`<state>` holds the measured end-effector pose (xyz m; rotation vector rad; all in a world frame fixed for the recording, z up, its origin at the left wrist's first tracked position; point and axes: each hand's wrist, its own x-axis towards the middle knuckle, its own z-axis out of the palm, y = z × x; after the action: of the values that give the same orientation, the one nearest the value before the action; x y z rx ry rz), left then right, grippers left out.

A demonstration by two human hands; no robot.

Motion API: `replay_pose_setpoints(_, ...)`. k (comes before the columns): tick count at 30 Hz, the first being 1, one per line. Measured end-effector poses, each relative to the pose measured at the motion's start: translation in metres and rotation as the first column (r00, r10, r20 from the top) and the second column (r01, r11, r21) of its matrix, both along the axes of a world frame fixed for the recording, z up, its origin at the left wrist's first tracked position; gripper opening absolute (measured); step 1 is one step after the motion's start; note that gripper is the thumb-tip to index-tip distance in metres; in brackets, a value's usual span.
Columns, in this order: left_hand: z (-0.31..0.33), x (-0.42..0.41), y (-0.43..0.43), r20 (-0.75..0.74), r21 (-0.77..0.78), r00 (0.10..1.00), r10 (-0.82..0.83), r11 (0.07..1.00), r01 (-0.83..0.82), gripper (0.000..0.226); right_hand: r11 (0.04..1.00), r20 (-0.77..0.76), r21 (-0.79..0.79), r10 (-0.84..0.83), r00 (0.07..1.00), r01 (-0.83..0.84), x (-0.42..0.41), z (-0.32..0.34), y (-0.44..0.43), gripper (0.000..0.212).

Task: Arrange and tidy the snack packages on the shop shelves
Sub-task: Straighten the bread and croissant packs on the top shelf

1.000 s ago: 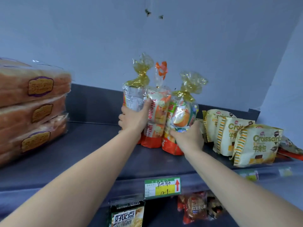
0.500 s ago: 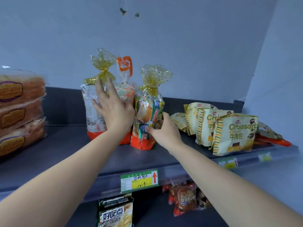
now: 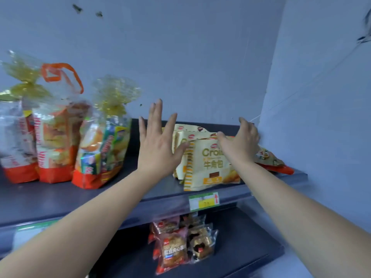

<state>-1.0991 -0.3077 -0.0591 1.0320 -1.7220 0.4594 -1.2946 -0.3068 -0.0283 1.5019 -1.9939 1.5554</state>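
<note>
Cream-yellow croissant packs (image 3: 210, 163), olive-and-yellow stripes down one edge, olive-green lettering. Left of them, tall bags (image 3: 100, 149): clear film, orange-red bases, gold-dotted tops, one with an orange handle. Right of them, a flat packet (image 3: 279, 169) edged red-orange. Just below, a price tag (image 3: 203, 201) in green and white, yellow patch, red arrow. Further below, a pink-red packet (image 3: 172, 251). Under the packs, dark grey shelf (image 3: 60, 197).

Soft, even, bluish light with faint shadows and no strong glare. Motion blur smears the tied snack bags (image 3: 50, 125) at left; wide-angle distortion bends the shelf edge (image 3: 261, 189).
</note>
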Motion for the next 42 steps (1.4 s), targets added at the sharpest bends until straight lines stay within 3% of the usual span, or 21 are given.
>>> replay_pose_setpoints(2, -0.002, -0.028, 0.001, -0.062, 0.23, 0.989, -0.135, 0.962, 0.146, 0.103, 0.978, 0.277, 0.118, 0.134, 0.951, -0.172, -0.028, -0.007, -0.007, 0.089)
replay_pose_setpoints(4, -0.003, -0.047, -0.002, -0.239, 0.448, 0.948, -0.21, 0.842, 0.3, 0.123, 0.888, 0.561, 0.14, 0.293, 0.774, -0.438, -0.042, -0.015, -0.01, 0.096)
replay_pose_setpoints(7, -0.003, -0.056, -0.014, -0.311, 0.543, 0.938, -0.153, 0.781, 0.307, 0.138, 0.783, 0.615, 0.155, 0.401, 0.679, -0.603, -0.048, -0.023, -0.013, 0.093)
replay_pose_setpoints(11, 0.002, -0.049, -0.026, -0.344, 0.501, 0.939, 0.003, 0.846, 0.18, 0.103, 0.718, 0.607, 0.158, 0.471, 0.64, -0.678, -0.041, -0.026, -0.021, 0.084)
replay_pose_setpoints(13, 0.004, -0.044, -0.027, -0.275, 0.516, 0.955, 0.112, 0.855, 0.048, 0.089, 0.711, 0.589, 0.156, 0.49, 0.642, -0.686, -0.033, -0.03, -0.019, 0.081)
replay_pose_setpoints(15, 0.006, -0.04, -0.025, -0.173, 0.459, 0.961, 0.214, 0.881, -0.114, 0.078, 0.717, 0.552, 0.144, 0.514, 0.656, -0.682, -0.028, -0.035, -0.019, 0.065)
replay_pose_setpoints(17, 0.009, -0.041, -0.02, 0.046, 0.201, 0.957, 0.287, 0.935, -0.291, 0.07, 0.721, 0.471, 0.128, 0.56, 0.682, -0.681, -0.025, -0.039, -0.017, 0.041)
replay_pose_setpoints(19, 0.017, -0.05, -0.017, 0.328, 0.009, 0.901, 0.284, 0.953, -0.303, 0.066, 0.704, 0.404, 0.121, 0.609, 0.682, -0.7, -0.023, -0.042, -0.02, 0.04)
replay_pose_setpoints(21, 0.027, -0.063, -0.017, 0.496, 0.147, 0.855, 0.149, 0.956, -0.252, 0.065, 0.695, 0.33, 0.134, 0.641, 0.693, -0.706, -0.024, -0.042, -0.027, 0.041)
replay_pose_setpoints(23, 0.031, -0.068, -0.023, 0.571, 0.301, 0.818, 0.068, 0.91, -0.286, 0.075, 0.769, 0.156, 0.171, 0.596, 0.788, -0.616, -0.035, -0.041, -0.038, 0.039)
replay_pose_setpoints(25, 0.033, -0.066, -0.027, 0.65, 0.339, 0.757, 0.063, 0.868, -0.363, 0.094, 0.892, -0.208, 0.304, 0.405, 0.89, -0.335, -0.056, -0.044, -0.051, 0.033)
replay_pose_setpoints(27, 0.032, -0.062, -0.028, 0.689, 0.347, 0.722, 0.066, 0.844, -0.408, 0.108, 0.89, -0.525, 0.455, 0.238, 0.817, 0.033, -0.078, -0.051, -0.063, 0.045)
replay_pose_setpoints(29, 0.032, -0.062, -0.028, 0.687, 0.343, 0.723, 0.076, 0.842, -0.415, 0.11, 0.819, -0.65, 0.514, 0.18, 0.738, 0.253, -0.093, -0.057, -0.071, 0.081)
replay_pose_setpoints(32, 0.031, -0.066, -0.028, 0.684, 0.34, 0.724, 0.09, 0.839, -0.424, 0.111, 0.766, -0.652, 0.563, 0.182, 0.736, 0.309, -0.104, -0.05, -0.08, 0.113)
replay_pose_setpoints(36, 0.03, -0.075, -0.031, 0.688, 0.361, 0.717, 0.11, 0.805, -0.47, 0.111, 0.577, -0.548, 0.745, 0.247, 0.799, 0.333, -0.113, -0.034, -0.09, 0.099)
replay_pose_setpoints(39, 0.03, -0.083, -0.033, 0.654, 0.381, 0.745, 0.129, 0.795, -0.472, 0.106, 0.633, -0.582, 0.698, 0.23, 0.78, 0.334, -0.122, -0.039, -0.098, 0.079)
replay_pose_setpoints(42, 0.028, -0.087, -0.032, 0.63, 0.378, 0.761, 0.155, 0.795, -0.475, 0.106, 0.661, -0.576, 0.679, 0.212, 0.789, 0.319, -0.135, -0.043, -0.1, 0.079)
